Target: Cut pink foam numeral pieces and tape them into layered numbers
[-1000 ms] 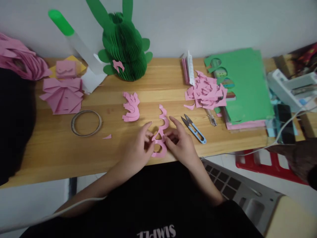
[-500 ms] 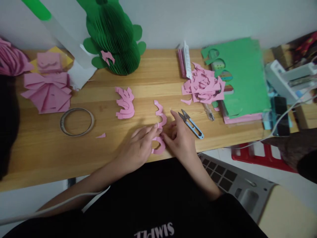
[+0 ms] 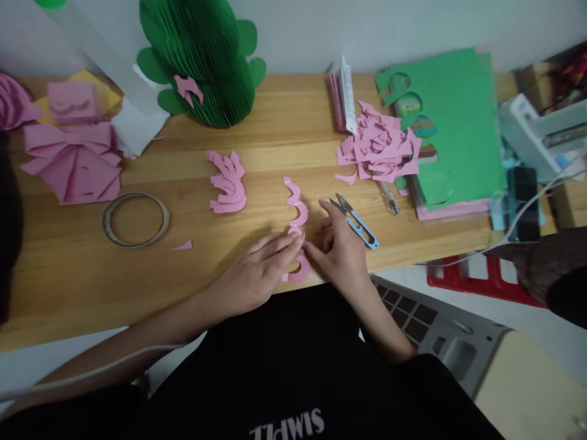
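Small scalloped pink paper cutouts (image 3: 299,213) lie end to end in a wavy column near the table's front edge. My left hand (image 3: 259,269) rests over them from the left, fingers stretched out and lying flat, the tips pressing on the paper and hiding part of it. From the right comes my right hand (image 3: 342,244), its thumb tip at the cutouts' edge beside the left fingertips. Its index finger points forward, apart from the thumb, with a tiny pale sliver at its tip; the other fingers are curled. Blue thread snips (image 3: 362,229) lie just right of it, blades apart.
A stack of pink cutouts (image 3: 228,183) and a tape roll (image 3: 106,221) lie to the left, near folded pink paper (image 3: 76,165). Behind stands a green honeycomb paper figure (image 3: 202,73). Pink scraps (image 3: 380,143), green sheets (image 3: 463,134) and a phone (image 3: 524,201) lie right.
My left fingertips have slid slightly right along the cutouts, closer to the right thumb. The whole view has shifted a little, while the snips and stacks stay in place on the table.
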The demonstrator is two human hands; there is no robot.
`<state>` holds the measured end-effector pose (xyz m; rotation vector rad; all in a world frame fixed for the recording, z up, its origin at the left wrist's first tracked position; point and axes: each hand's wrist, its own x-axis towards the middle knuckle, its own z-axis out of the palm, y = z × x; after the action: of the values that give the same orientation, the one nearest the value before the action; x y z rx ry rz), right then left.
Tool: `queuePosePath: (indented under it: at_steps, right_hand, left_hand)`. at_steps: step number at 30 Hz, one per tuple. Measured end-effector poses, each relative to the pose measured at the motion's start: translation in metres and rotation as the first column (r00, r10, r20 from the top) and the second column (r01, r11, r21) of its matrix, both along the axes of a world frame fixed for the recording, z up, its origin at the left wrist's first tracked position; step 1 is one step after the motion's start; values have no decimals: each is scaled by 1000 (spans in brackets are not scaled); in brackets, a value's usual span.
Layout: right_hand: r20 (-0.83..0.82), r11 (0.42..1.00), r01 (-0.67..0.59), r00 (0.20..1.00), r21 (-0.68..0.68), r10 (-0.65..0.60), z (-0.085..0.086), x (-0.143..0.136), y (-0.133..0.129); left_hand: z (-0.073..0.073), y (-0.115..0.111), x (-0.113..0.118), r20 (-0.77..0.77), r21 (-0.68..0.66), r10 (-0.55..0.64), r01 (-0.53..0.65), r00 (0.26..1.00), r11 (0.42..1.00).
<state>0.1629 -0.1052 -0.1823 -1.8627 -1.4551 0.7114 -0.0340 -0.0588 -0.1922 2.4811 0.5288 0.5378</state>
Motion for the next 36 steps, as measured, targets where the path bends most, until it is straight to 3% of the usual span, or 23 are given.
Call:
queuePosePath:
  at_steps: [3, 6, 11, 14, 25, 36]
  right_hand:
    - [-117, 997, 72, 991, 2, -71, 4, 0, -2]
    - [-346, 984, 165, 921, -67, -178, 9, 2, -7]
    - [-551, 954, 12, 815, -298, -182, 14, 4, -14]
    - [-527, 938, -7, 828, -348, -189, 15, 2, -13]
    - [-380, 888, 108, 876, -448, -298, 14, -11, -7]
    - [-272, 876, 182, 905, -446, -327, 13, -17, -6]
  left_hand:
    - [2, 4, -2, -27, -70, -41, 39, 999, 997]
    - [2, 8, -4, -21, -85, -101, 98, 995, 992]
    - [2, 16, -6, -28, -102, -142, 138, 990, 985]
    - [1, 19, -7, -9, -94, -146, 144, 989, 985]
    - [1, 23, -6, 10, -173, -143, 143, 990, 975]
    - [1, 23, -5, 16, -151, -144, 145, 989, 978]
